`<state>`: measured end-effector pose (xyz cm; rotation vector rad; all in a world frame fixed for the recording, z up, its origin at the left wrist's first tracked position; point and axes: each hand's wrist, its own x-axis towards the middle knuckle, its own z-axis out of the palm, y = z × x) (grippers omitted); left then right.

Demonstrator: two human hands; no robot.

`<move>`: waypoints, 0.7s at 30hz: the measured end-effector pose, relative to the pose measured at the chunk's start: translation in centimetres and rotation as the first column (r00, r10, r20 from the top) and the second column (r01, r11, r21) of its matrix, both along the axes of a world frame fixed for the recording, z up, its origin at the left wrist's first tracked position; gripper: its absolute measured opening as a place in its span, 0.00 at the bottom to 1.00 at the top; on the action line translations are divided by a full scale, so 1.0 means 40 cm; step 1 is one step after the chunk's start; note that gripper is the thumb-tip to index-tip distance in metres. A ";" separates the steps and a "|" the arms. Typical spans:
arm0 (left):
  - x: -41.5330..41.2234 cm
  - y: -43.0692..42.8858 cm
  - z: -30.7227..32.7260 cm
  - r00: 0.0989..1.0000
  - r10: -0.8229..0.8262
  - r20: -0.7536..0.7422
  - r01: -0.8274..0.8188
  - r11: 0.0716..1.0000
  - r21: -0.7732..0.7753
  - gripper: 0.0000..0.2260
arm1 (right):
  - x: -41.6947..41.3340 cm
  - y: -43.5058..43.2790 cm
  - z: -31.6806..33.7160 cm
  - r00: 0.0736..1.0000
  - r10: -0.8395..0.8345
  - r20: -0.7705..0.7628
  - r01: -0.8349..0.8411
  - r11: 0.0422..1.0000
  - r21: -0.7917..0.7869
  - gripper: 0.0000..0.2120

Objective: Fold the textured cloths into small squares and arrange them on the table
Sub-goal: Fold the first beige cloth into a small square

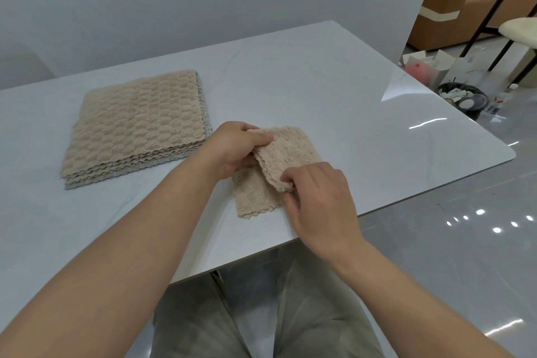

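Observation:
A beige textured cloth (286, 151), partly folded, lies near the front edge of the white table (363, 102). Its upper flap is lifted and doubled over a lower part that rests flat on the table. My left hand (235, 148) pinches the flap's far left corner between thumb and fingers. My right hand (316, 195) grips the flap's near edge with curled fingers. To the left sits a stack of several unfolded beige and grey textured cloths (133, 125), flat and apart from both hands.
The table's rounded right corner (505, 154) borders a glossy grey floor. Beyond it stand a black bin (462, 99), paper bags and chair legs. A grey wall rises behind the table. My knees show below the front edge.

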<state>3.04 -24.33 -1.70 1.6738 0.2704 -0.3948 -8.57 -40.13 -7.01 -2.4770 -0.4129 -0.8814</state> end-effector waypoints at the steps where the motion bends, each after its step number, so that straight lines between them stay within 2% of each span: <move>1: -0.003 0.007 0.004 1.000 0.000 -0.004 0.000 1.000 -0.004 0.14 | -0.002 0.007 -0.002 0.999 0.037 0.023 -0.037 0.999 -0.004 0.12; 5: -0.009 0.050 0.016 0.999 0.039 0.021 -0.040 0.999 0.035 0.18 | -0.003 0.036 -0.007 0.991 0.126 0.046 -0.126 0.992 -0.005 0.14; 10: -0.019 0.083 0.012 0.996 0.073 0.048 -0.078 0.992 0.102 0.15 | -0.007 0.065 -0.006 0.980 0.183 0.079 -0.181 0.983 -0.030 0.06; 16: -0.029 0.098 -0.007 0.994 0.054 0.099 -0.073 0.976 0.207 0.10 | -0.006 0.085 -0.026 0.976 0.216 0.032 -0.214 0.976 -0.042 0.11; 21: -0.027 0.105 -0.010 0.991 0.033 0.129 -0.062 0.972 0.225 0.04 | -0.009 0.087 -0.029 0.970 0.244 -0.004 -0.244 0.968 -0.054 0.11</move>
